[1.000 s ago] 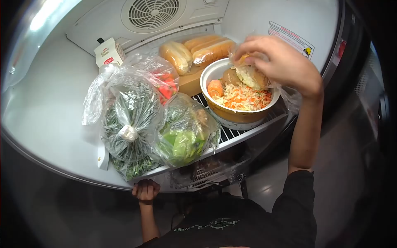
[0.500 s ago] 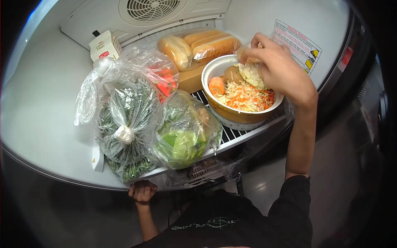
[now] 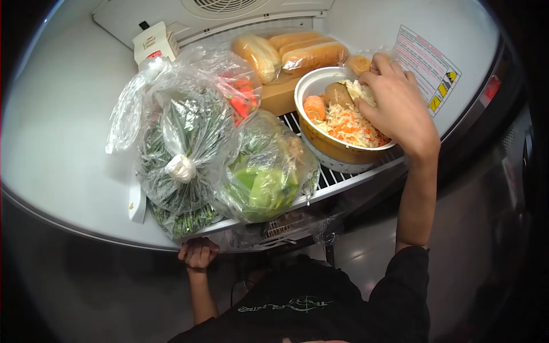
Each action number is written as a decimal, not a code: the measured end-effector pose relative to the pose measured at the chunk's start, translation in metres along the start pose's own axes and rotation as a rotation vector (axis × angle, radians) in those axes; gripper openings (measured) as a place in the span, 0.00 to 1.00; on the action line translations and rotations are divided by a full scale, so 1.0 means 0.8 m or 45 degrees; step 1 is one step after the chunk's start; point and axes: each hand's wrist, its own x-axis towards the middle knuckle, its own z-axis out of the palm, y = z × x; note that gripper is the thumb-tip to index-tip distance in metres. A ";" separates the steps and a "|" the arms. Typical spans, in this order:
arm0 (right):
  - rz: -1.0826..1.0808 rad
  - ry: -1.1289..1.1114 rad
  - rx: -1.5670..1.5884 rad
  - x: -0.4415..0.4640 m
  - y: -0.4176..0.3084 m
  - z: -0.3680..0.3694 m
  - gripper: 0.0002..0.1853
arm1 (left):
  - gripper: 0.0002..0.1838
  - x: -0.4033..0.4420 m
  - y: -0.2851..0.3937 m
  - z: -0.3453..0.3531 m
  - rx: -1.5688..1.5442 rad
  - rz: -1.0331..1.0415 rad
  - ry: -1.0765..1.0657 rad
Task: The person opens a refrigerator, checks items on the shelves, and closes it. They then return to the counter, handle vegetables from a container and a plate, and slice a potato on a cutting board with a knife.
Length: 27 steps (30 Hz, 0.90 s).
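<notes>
A white-lipped, yellowish-brown bowl [image 3: 320, 147] stands on the fridge rack, holding shredded cabbage and carrot [image 3: 349, 124], a carrot piece [image 3: 314, 107] and a brown potato-like vegetable [image 3: 338, 95]. Over its right side, my right hand [image 3: 397, 106] curls its thumb and fingers around a pale cabbage piece [image 3: 357, 90]; the fingertips are partly hidden. My left hand [image 3: 198, 253] is closed over the front edge of the fridge [image 3: 163, 247], below the bagged greens.
Clear bags hold long green vegetables [image 3: 183, 131], green peppers [image 3: 266, 191] and red peppers [image 3: 244, 98] left of the bowl. Bagged bread rolls [image 3: 311, 54] lie on a cardboard box [image 3: 280, 97] behind. A carton [image 3: 154, 44] stands at back left.
My right hand has come down and turned over the cabbage piece, its fingers nearer the bowl's rim. The view has shifted slightly. My left hand keeps its hold.
</notes>
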 end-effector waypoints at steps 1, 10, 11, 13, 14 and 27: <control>-0.033 0.052 0.020 0.001 -0.001 0.000 0.19 | 0.13 -0.003 0.000 0.000 0.005 -0.012 -0.018; -0.717 -0.004 0.763 0.082 -0.076 -0.055 0.38 | 0.07 0.016 0.002 0.001 0.100 -0.026 0.058; -0.843 -0.085 1.017 0.091 -0.092 -0.054 0.43 | 0.06 0.018 0.002 0.000 0.097 -0.032 0.056; -0.963 -0.194 1.030 0.084 -0.123 -0.061 0.49 | 0.06 0.017 0.002 0.000 0.127 -0.039 0.051; -0.981 -0.226 0.937 0.074 -0.140 -0.064 0.47 | 0.06 0.016 0.002 0.000 0.128 -0.042 0.054; -0.621 0.343 1.108 0.155 -0.147 -0.063 0.18 | 0.07 0.018 0.001 -0.003 0.090 -0.071 0.068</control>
